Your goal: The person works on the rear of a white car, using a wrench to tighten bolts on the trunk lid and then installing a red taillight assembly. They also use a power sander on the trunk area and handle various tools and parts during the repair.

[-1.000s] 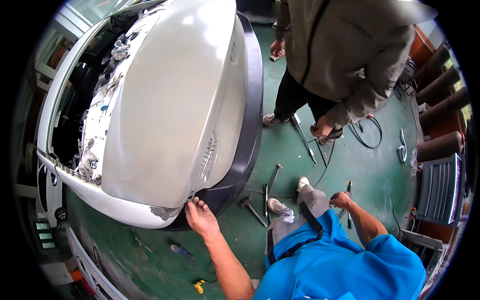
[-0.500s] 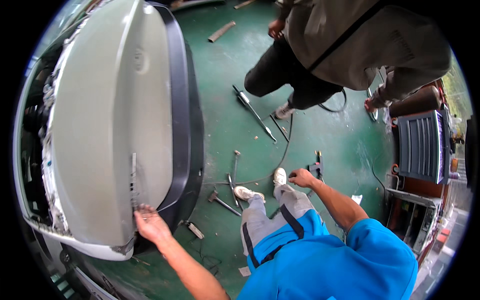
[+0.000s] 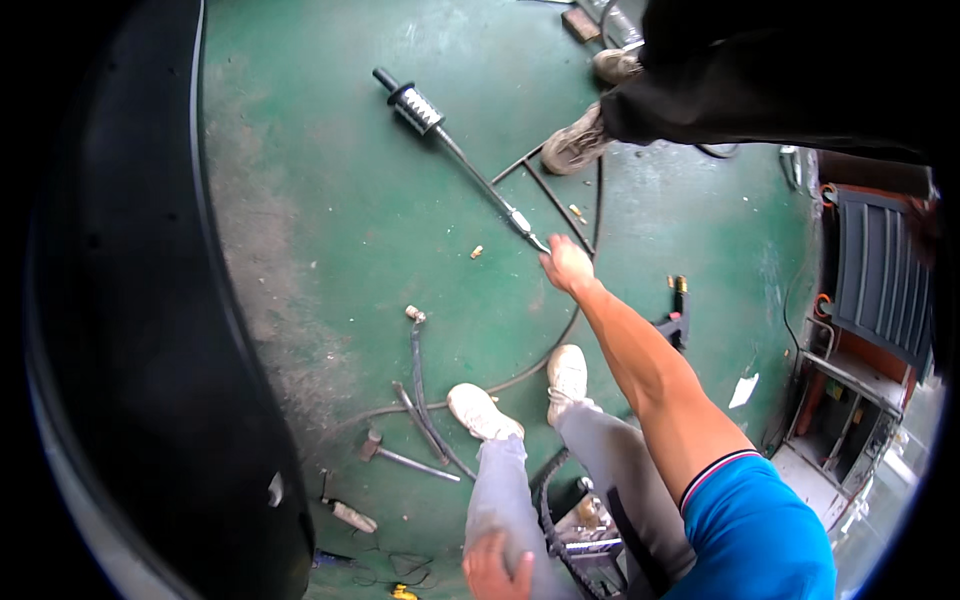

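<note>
Head view: right hand point(image 3: 566, 266) reaches out to the near tip of a long metal pulling tool point(image 3: 460, 155) lying on the green floor point(image 3: 330, 200), fingers closing around that end. Left hand point(image 3: 497, 570) rests flat on the knee, holding nothing.

A green painted floor point(image 3: 330, 200), worn grey in one patch, carries a long slide hammer point(image 3: 455, 150), a small hammer point(image 3: 400, 458), a black hose point(image 3: 425, 400), and scattered scraps.

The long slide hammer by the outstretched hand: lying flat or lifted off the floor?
Lying flat. The slide hammer rests along the green floor; the right hand reaches its near tip, grip unclear.
</note>
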A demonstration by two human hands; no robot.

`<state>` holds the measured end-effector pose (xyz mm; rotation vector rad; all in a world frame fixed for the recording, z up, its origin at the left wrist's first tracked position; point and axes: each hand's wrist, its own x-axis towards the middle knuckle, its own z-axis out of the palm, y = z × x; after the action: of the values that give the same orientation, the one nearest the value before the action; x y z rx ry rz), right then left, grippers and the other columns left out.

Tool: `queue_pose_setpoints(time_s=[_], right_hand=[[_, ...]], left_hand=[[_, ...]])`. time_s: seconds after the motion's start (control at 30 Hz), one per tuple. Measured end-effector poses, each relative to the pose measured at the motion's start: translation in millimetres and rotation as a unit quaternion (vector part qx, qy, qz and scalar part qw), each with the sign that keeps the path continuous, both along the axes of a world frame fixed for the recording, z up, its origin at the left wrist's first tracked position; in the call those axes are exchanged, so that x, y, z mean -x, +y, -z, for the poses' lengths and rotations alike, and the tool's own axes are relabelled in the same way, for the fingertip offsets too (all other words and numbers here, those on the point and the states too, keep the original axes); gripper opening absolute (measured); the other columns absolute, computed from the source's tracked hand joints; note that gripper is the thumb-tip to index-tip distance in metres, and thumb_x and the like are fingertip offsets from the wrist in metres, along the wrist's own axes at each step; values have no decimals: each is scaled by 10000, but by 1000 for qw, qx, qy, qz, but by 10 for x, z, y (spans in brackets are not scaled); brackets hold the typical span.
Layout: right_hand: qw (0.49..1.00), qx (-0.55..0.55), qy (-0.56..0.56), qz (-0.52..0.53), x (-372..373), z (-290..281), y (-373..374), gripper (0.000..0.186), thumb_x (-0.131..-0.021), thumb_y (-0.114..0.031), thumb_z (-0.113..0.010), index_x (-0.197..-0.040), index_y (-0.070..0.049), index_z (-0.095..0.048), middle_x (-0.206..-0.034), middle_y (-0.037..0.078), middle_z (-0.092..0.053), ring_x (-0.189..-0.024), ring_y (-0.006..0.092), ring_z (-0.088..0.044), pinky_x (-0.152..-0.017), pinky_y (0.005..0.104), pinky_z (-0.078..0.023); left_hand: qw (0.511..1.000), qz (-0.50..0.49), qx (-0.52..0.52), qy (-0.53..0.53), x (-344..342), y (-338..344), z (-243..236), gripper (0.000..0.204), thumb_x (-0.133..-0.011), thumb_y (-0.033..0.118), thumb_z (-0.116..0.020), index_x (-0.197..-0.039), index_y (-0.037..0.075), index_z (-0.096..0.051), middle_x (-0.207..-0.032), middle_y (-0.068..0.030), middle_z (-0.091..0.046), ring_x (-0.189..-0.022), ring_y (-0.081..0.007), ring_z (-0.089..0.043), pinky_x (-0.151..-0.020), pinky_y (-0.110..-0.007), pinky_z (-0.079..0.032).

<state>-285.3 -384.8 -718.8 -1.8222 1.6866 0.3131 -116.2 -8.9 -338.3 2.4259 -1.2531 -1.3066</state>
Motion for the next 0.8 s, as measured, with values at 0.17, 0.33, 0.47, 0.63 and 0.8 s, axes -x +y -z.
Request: queue_pose_setpoints(time_s=[0.17,0.33,0.47,0.63,0.8], right_hand=[[988,154,15,-15,-392,921,-650,333,-894,-166,-656,-1167,-24,-528,-1154,213,-621,-1066,399,-650,-903,499,-559],[983,-51,-176,-8,-1076,458,-45,466,-835,-365,-661,-1071,23,-561,-973,281,-694,-942,471,-678,-831,523,-540],[900,-245,-327,151,-1270,-1179,-156,324,-843,-272,-637,-992,13,-596,-769,125,-624,-664,234,-609,-616,408,-485],[918,-297,-262,36,-577,-3080,-666,207,-814,-214,-610,-789,-8,-617,-640,77,-571,-469,181,-527,-440,338,-413],[896,-395,-196,49,-555,-5172,-281,227,-798,-182,-630,-829,43,-649,-653,112,-594,-450,201,-547,-429,329,-450]], left_hand=[[1000,24,-14,0,-133,-232,573,447,-870,294,-728,-1236,52,-642,-1216,-169,-661,-1117,-376,-615,-956,-496,-445],[997,-30,-61,-46,-1,-38,602,437,-886,309,-706,-1228,43,-649,-1178,-177,-673,-1112,-366,-619,-966,-497,-450],[990,-132,-51,-12,-14,-75,460,699,-875,324,-734,-1404,-58,-484,-1299,-261,-598,-1201,-410,-577,-1047,-515,-440],[973,-125,194,-19,-121,-1484,426,902,-834,201,-769,-1563,3,-278,-1587,-207,-319,-1474,-366,-304,-1211,-487,-272],[926,-89,359,73,205,-2418,-377,946,-836,175,-761,-1620,129,-234,-1628,-165,-313,-1519,-344,-278,-1258,-504,-205]])
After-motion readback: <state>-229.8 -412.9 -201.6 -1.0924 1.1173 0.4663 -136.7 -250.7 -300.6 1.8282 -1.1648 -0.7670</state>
